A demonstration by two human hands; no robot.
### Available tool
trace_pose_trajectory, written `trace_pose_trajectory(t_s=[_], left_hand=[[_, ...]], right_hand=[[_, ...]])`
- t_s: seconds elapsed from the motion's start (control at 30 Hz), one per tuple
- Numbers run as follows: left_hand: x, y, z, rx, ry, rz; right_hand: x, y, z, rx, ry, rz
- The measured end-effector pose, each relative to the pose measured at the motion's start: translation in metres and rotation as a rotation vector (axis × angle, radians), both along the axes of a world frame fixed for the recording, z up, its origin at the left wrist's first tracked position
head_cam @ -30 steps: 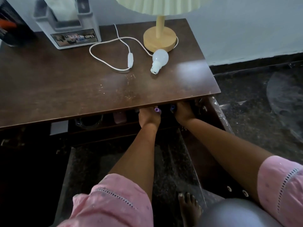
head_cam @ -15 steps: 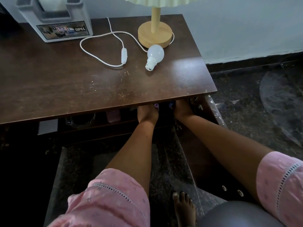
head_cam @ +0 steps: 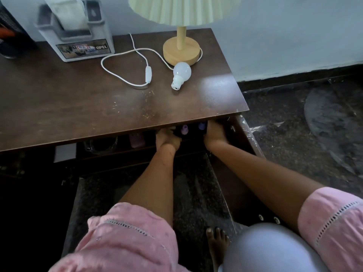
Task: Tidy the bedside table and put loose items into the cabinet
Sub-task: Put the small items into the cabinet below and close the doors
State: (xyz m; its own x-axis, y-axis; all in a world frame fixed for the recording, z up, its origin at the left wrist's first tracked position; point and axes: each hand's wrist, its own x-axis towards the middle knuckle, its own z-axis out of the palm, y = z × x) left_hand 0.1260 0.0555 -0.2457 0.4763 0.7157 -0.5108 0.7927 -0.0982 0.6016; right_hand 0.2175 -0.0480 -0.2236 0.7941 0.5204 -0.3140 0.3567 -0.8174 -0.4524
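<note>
The dark wooden bedside table [head_cam: 78, 107] carries a loose white light bulb [head_cam: 181, 72], a lamp with a wooden base [head_cam: 180, 51] and its white cord with a switch [head_cam: 148, 74]. Both my hands reach into the open cabinet under the tabletop's front edge. My left hand [head_cam: 167, 139] sits beside a dark bottle with a purple cap [head_cam: 184, 130]. Just right of a second purple-capped bottle [head_cam: 202, 126] is my right hand [head_cam: 215, 135]. The tabletop hides the fingers of both hands, so their grip is unclear.
A grey tissue holder [head_cam: 78, 38] labelled OPEL stands at the back left, with a dark container [head_cam: 9, 36] beside it. On the cabinet shelf lie a pink item [head_cam: 136, 141] and a clear round thing [head_cam: 102, 146]. The open cabinet door [head_cam: 247, 138] juts out at the right.
Both hands stay inside the cabinet at about the same spot by the purple-capped bottles. Only the view has shifted slightly.
</note>
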Motion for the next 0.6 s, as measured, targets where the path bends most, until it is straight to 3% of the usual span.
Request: trace_pose_trajectory(t_s=[0.2, 0.33, 0.43, 0.5, 0.6], left_hand=[[-0.036, -0.014, 0.055, -0.153, 0.152, -0.028], [-0.056, -0.007, 0.122, -0.354, 0.164, -0.168], [-0.072, 0.001, 0.173, -0.489, -0.043, -0.229], [-0.076, 0.011, 0.186, -0.421, -0.257, -0.101], [-0.069, 0.024, 0.178, -0.336, -0.55, 0.175]], right_hand=[[-0.04, -0.014, 0.045, -0.234, 0.045, 0.233], [-0.071, -0.01, 0.096, -0.172, 0.167, 0.358], [-0.074, -0.008, 0.131, -0.048, 0.31, 0.364], [-0.065, -0.003, 0.149, 0.1, 0.416, 0.242], [-0.04, 0.017, 0.156, 0.354, 0.338, 0.007]])
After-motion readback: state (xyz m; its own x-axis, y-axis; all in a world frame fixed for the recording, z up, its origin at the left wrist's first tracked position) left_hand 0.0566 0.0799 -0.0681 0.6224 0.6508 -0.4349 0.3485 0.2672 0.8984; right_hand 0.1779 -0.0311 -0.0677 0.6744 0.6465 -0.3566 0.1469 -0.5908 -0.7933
